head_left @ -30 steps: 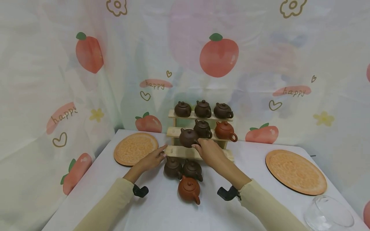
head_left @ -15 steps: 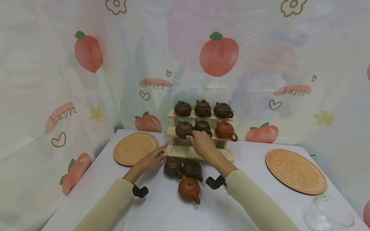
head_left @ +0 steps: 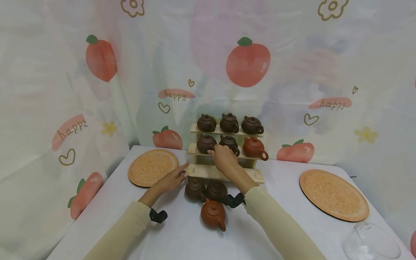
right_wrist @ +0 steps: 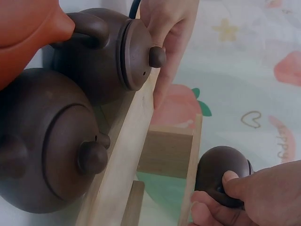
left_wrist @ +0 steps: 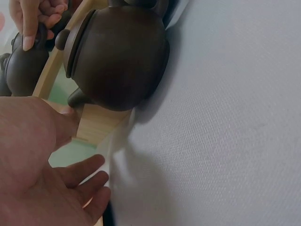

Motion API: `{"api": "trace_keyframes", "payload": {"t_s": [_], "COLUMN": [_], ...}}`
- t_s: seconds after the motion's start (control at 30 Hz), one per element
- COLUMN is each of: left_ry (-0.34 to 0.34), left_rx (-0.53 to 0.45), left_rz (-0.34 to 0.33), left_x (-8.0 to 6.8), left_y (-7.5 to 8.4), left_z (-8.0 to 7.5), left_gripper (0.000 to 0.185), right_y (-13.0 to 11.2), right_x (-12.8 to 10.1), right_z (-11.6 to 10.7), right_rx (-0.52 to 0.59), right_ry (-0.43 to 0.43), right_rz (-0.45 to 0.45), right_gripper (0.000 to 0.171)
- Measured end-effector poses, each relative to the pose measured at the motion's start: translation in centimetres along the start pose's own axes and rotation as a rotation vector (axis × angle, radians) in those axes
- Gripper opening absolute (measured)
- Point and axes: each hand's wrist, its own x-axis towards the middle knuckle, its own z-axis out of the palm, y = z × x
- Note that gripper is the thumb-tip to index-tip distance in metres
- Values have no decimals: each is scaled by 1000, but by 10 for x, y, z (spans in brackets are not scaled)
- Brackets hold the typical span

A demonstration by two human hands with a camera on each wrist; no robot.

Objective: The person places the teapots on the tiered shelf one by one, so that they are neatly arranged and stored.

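My right hand (head_left: 225,159) pinches the handle of a dark brown teapot (head_left: 205,143), which sits at the left end of the wooden rack's (head_left: 224,173) middle shelf. In the right wrist view, thumb and fingers close on that teapot (right_wrist: 218,162). My left hand (head_left: 169,180) touches the left end of the bottom shelf with its fingers extended. On the table before the rack stand two dark teapots (head_left: 195,189) and a reddish-brown teapot (head_left: 212,214). Another dark teapot (head_left: 228,143) and a reddish-brown one (head_left: 254,147) share the middle shelf.
Three dark teapots (head_left: 230,123) line the top shelf. Round orange patterned mats lie left (head_left: 153,168) and right (head_left: 334,195) of the rack. A clear glass bowl (head_left: 372,241) stands at the table's near right. A printed curtain (head_left: 279,72) hangs behind.
My right hand has raised the dark teapot from in front of the rack and brought it left onto the middle shelf. My left hand has stayed at the bottom shelf's end.
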Motion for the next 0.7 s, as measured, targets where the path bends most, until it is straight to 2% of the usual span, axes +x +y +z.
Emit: {"api": "trace_keyframes", "payload": {"t_s": [0.37, 0.7], "left_ry": [-2, 2], "left_rx": [9, 18], "left_rz": [1, 6], "left_x": [-1, -1], "left_y": [2, -1], "left_z": [-1, 0], "left_gripper": [56, 56], "right_y": [-1, 2], "right_x": [3, 1], "right_z": [0, 6], "right_rx": [0, 21], "right_ry": [-12, 41], "right_rz": [13, -22], "right_gripper": [35, 38]}}
